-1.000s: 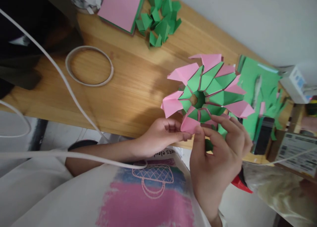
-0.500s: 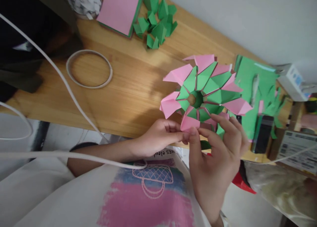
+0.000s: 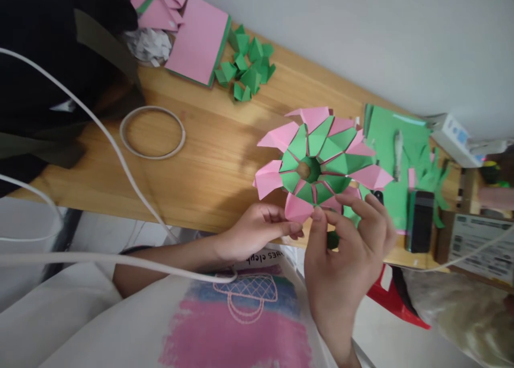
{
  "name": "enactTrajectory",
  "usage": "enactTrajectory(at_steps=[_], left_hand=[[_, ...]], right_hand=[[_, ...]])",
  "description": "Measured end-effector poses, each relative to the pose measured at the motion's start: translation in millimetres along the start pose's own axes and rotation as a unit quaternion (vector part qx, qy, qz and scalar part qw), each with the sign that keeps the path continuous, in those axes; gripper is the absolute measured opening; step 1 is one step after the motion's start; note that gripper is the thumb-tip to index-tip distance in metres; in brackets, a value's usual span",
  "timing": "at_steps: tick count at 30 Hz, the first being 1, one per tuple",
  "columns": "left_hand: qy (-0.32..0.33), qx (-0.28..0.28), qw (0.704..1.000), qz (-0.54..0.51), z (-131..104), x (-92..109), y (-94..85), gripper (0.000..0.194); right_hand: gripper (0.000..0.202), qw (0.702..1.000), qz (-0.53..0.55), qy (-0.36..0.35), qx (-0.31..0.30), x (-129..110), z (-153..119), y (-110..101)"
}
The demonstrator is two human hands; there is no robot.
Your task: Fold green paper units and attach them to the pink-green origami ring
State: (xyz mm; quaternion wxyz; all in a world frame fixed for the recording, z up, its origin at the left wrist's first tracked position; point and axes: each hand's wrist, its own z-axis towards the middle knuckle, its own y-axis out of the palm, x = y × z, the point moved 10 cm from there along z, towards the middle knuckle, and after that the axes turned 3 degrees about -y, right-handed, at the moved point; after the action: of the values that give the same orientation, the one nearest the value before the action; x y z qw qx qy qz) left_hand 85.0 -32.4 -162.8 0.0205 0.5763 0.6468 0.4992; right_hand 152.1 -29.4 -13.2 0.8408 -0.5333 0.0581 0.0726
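as two bare hands meet at its near rim, a pink-and-green folded-paper ring [image 3: 318,143] is held over a wooden table [image 3: 217,164], close to the table's front edge. the right hand [image 3: 349,255] pinches the rim between thumb and forefinger, at the corner of the lowest pink flap [image 3: 297,209], its other fingers bent beside the ring. the left hand [image 3: 257,230], thumb and fingers drawn together, touches the same flap from the other side; whether paper is caught between its fingertips cannot be told. green folded pieces [image 3: 251,76] lie in a loose cluster toward the wall, beside a pink sheet [image 3: 201,41] resting on green paper and a heap of crumpled white paper [image 3: 152,45]. a pale round band [image 3: 156,157] lies flat on the left part of the tabletop. at right, green sheets [image 3: 381,137] are spread near a black device [image 3: 421,220], a white box [image 3: 453,137] and a labelled cardboard box [image 3: 482,245].
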Motion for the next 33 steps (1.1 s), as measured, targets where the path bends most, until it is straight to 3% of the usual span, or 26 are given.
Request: enactTrajectory(at_steps=[9,16,20,22,24,28,30,33], left_hand=[[0.024,0.018,0.999,0.028,-2,6,0.6,0.040],[0.066,0.012,0.982,0.179,3,17,1.5,0.048],[0.059,-0.024,0.944,0.325,-9,28,1.2,0.025],[0.062,-0.026,0.913,0.401,-24,46,-5.4,0.014],[0.094,0.034,0.875,0.473,-43,79,-23.4,0.007],[0.181,0.272,0.767,0.553,-89,156,-79.0,0.011],[0.198,0.344,0.724,0.564,-105,173,-100.8,0.010],[0.203,0.360,0.706,0.576,-111,174,-113.1,0.011]], right_hand=[[0.020,0.999,0.010,-0.026,-0.016,-5,-1,4],[0.032,0.995,0.000,-0.072,0.071,-3,-4,4],[0.029,0.984,0.012,-0.118,0.134,1,-5,-9],[0.018,0.972,0.037,-0.155,0.173,0,-8,-23],[0.010,0.965,0.065,-0.167,0.192,4,-10,-36],[0.010,0.963,0.131,-0.105,0.213,21,-19,-59],[0.009,0.963,0.134,-0.062,0.225,27,-25,-66],[0.007,0.969,0.143,-0.048,0.198,20,-29,-65]])
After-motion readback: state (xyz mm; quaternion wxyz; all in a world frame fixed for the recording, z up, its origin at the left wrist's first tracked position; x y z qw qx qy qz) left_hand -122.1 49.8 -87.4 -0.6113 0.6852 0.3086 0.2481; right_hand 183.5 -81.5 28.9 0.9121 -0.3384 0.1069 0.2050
